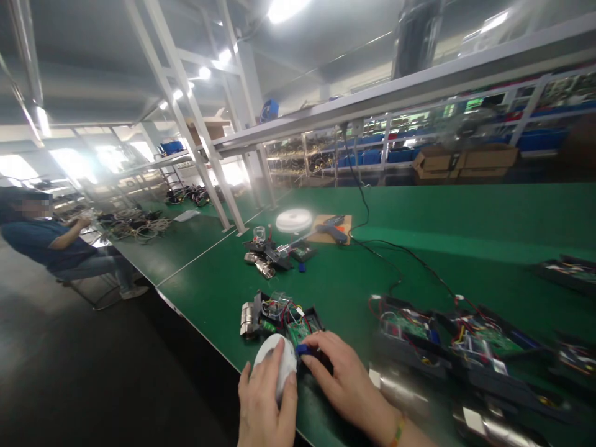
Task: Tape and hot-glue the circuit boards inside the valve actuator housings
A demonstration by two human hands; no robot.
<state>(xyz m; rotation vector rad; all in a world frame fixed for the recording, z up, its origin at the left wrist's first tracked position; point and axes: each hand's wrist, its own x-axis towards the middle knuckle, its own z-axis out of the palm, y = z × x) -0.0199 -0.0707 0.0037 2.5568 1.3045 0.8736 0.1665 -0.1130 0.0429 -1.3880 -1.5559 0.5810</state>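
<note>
White cap (275, 362) held in left hand (266, 406), right hand (347, 382) pinching blue part (302, 349), green bench (442, 230), factory shelving behind

Green bench (465, 217) carries open circuit assys (279, 316); white tape roll (293, 220); black cable (395, 261); cardboard pad (326, 233).

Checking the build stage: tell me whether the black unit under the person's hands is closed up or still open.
Open. The black unit shows its green circuit board and red wires uncovered, with the right hand resting at its near edge.
</note>
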